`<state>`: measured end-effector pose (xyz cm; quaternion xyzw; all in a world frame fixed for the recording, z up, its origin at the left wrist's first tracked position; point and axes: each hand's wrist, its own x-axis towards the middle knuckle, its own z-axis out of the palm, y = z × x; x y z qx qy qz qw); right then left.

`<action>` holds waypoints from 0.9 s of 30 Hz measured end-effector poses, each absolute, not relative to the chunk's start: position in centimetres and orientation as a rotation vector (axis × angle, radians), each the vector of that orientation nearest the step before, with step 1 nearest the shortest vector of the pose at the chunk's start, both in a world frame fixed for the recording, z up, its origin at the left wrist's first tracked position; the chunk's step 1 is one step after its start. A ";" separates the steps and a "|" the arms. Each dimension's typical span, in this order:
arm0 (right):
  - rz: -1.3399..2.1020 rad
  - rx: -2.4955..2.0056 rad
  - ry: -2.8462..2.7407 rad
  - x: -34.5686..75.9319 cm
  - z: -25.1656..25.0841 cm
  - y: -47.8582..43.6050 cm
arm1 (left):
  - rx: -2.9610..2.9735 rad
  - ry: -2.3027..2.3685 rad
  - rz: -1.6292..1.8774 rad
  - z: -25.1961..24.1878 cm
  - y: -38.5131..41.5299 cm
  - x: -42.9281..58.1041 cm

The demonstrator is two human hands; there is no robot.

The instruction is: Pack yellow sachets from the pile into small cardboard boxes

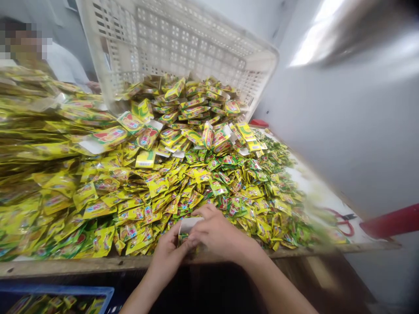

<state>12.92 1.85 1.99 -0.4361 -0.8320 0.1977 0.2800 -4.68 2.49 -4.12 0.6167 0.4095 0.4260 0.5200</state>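
Between my two hands, just above the table's front edge, is a small carton [190, 224] with a white flap showing at its top. My left hand [170, 244] grips it from the left side, thumb along the near face. Bent over its top and right side, the fingers of my right hand [214, 231] press at the flap; whether they also hold a packet is hidden. Right behind the hands spreads a heap of small yellow and green packets [160, 185]. Yellow printed cartons [149, 135], some with white flaps sticking out, lie on the heap farther back.
A white plastic crate [196, 39] lies tipped on its side, spilling cartons. Red-handled scissors [342, 222] rest at the right near a red cylinder [389, 222]. Below the wooden table edge [131, 263] stands a blue crate [59, 290] with cartons. Another person [65, 63] is at the far left.
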 end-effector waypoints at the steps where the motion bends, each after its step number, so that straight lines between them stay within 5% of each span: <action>1: 0.574 -1.147 -2.189 12.9 1.8 1.6 | 1.480 0.980 1.019 -4.2 2.5 -4.8; 5: 0.741 -1.228 -1.531 12.4 0.7 0.3 | 1.443 1.029 1.008 -5.2 2.2 -5.2; 11: 1.437 -1.207 -0.930 10.9 -2.0 0.3 | 1.134 1.029 0.921 -5.1 1.8 -6.4; 17: 1.458 -1.279 -0.764 10.4 -2.8 1.2 | 1.669 1.079 0.794 -2.8 3.4 -7.4; 27: 1.334 -1.230 -0.847 9.8 -2.0 2.8 | 1.553 1.255 0.861 -2.5 6.5 -7.7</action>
